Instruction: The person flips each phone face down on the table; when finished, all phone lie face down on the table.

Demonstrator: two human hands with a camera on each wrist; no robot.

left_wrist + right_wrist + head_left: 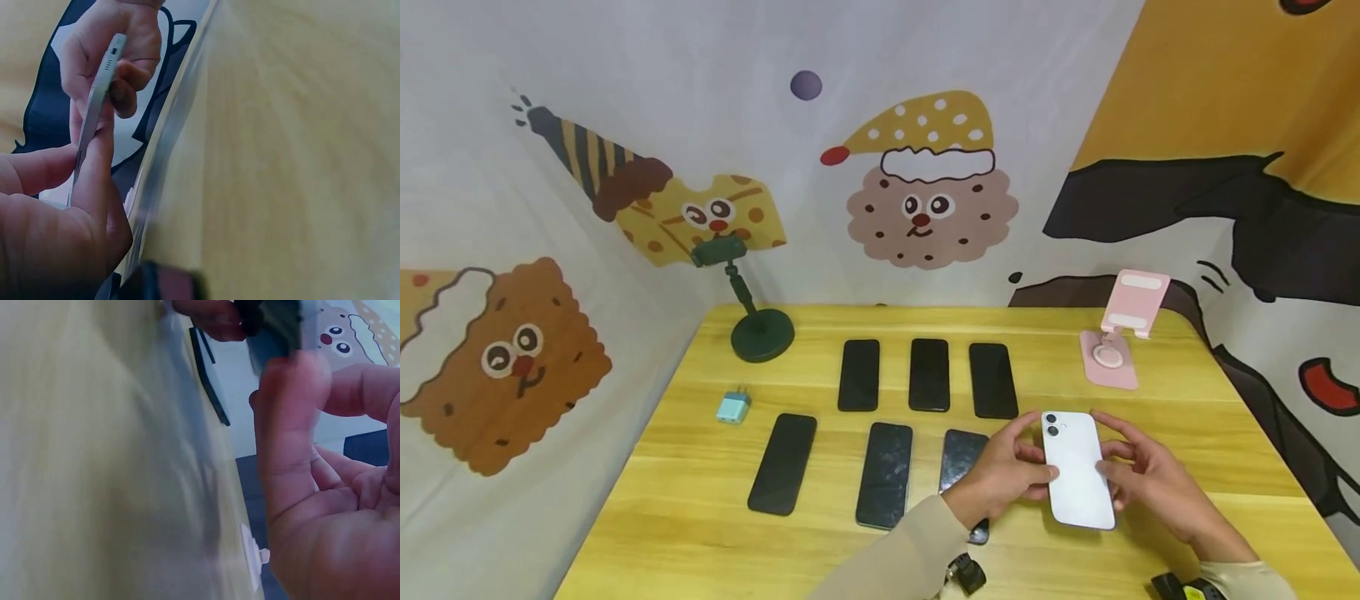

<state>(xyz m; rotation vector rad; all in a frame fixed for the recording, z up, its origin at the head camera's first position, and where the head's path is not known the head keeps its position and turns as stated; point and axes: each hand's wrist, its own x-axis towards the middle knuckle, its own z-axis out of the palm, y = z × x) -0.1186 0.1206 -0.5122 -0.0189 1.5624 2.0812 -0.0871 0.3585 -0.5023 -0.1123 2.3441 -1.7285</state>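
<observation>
A white phone [1078, 479] is held between both hands in the head view, its back with two camera lenses facing up. My left hand [1003, 471] pinches its left edge between thumb and fingers; my right hand [1150, 477] grips the right edge the same way. In the left wrist view the phone [95, 112] appears edge-on, raised over the table. The right wrist view shows its dark screen side [278, 337] above the curled fingers of my right hand [312, 469]. Under my left wrist lies a dark phone [962, 454], partly hidden.
Three black phones [929, 375] form a back row on the wooden table [670, 517]; two more [885, 475] lie left of my left hand. A pale blue charger plug [733, 407], a dark green stand [762, 335] and a pink phone stand [1108, 367] stand around them. Patterned cloth [850, 275] hangs behind.
</observation>
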